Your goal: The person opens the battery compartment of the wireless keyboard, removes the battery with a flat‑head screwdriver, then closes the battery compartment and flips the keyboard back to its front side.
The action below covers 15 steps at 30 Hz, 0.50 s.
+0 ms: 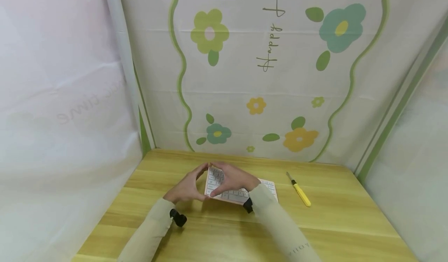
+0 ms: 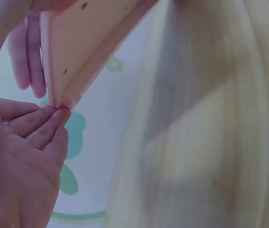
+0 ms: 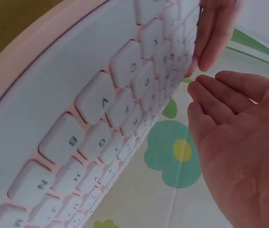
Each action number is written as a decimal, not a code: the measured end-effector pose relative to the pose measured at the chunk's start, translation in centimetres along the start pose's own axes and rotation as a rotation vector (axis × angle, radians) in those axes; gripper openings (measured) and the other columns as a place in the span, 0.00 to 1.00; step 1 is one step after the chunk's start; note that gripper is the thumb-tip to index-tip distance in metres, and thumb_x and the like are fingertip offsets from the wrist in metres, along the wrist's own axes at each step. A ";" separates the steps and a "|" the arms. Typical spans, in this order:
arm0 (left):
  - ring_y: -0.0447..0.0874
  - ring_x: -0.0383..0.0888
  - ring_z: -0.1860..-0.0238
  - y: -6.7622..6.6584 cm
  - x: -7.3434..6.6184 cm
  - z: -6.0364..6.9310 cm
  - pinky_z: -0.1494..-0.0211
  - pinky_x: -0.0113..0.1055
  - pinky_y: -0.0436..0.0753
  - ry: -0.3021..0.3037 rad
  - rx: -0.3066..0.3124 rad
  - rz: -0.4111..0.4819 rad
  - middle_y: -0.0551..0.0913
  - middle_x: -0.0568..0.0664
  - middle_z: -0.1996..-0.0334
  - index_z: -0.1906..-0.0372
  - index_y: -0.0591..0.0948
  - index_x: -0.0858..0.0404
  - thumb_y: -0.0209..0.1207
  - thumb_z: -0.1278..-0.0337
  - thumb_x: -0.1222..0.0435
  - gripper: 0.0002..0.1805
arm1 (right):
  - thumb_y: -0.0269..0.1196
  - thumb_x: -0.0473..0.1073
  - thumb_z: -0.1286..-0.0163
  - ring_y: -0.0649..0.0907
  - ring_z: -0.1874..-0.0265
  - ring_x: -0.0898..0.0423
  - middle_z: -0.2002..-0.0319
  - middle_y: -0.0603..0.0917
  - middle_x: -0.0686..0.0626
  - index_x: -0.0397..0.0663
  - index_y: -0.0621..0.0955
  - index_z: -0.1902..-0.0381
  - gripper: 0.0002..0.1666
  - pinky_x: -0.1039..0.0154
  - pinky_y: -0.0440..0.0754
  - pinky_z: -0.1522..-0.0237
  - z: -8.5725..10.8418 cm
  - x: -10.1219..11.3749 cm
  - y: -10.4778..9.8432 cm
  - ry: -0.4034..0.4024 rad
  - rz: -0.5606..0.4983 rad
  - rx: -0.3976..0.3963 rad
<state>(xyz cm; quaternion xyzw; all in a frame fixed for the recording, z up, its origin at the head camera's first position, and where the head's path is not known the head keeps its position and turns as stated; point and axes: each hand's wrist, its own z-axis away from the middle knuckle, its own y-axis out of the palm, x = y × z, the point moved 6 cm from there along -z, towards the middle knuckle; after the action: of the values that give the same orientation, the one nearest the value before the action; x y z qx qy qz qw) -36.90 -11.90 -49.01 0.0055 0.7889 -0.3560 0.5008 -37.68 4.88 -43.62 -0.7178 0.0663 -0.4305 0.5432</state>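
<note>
A pink keyboard (image 1: 238, 196) with white keys is tilted up from the wooden table, its pale underside (image 2: 89, 38) showing in the left wrist view. My left hand (image 1: 187, 186) grips its left end across the width, fingers at the far corner and thumb at the near one. Over the keys reaches my right hand (image 1: 232, 180), its thumb near the same near corner. In the right wrist view its fingers (image 3: 217, 97) are fairly straight beside the far edge, close to the left fingers. Whether they touch the keyboard is unclear; the right thumb is out of that view.
A screwdriver (image 1: 301, 194) with a yellow handle lies on the table (image 1: 217, 234), right of the keyboard. Behind the table hangs a white curtain (image 1: 238, 75) with printed flowers. White cloth also closes off the left and right sides.
</note>
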 end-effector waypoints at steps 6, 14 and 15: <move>0.54 0.60 0.15 -0.3 -1.2 -0.6 0.15 0.53 0.56 0.009 -0.055 0.052 0.56 0.61 0.16 0.14 0.47 0.68 0.81 0.56 0.64 0.69 | 0.83 0.64 0.47 0.80 0.43 0.55 0.25 0.74 0.47 0.47 0.59 0.15 0.71 0.62 0.83 0.41 0.0 0.3 -0.8 -0.019 -0.012 0.001; 0.54 0.59 0.15 -0.4 -1.5 -1.1 0.14 0.52 0.55 -0.011 -0.102 0.139 0.58 0.60 0.16 0.14 0.48 0.67 0.83 0.55 0.60 0.70 | 0.84 0.64 0.51 0.79 0.48 0.58 0.26 0.75 0.48 0.46 0.60 0.16 0.73 0.66 0.83 0.46 0.1 0.3 -1.7 0.003 -0.013 -0.001; 0.54 0.59 0.15 -0.4 -1.6 -1.2 0.14 0.52 0.56 -0.016 -0.105 0.148 0.59 0.60 0.16 0.14 0.48 0.66 0.83 0.55 0.59 0.70 | 0.84 0.64 0.51 0.79 0.48 0.58 0.28 0.76 0.48 0.46 0.61 0.16 0.73 0.65 0.83 0.46 0.1 0.3 -1.9 0.000 -0.016 0.001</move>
<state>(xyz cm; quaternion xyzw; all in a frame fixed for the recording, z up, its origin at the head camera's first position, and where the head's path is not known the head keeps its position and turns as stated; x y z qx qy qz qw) -37.20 -10.94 -47.28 0.0344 0.7999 -0.2763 0.5317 -38.10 5.52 -41.89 -0.7178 0.0602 -0.4352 0.5401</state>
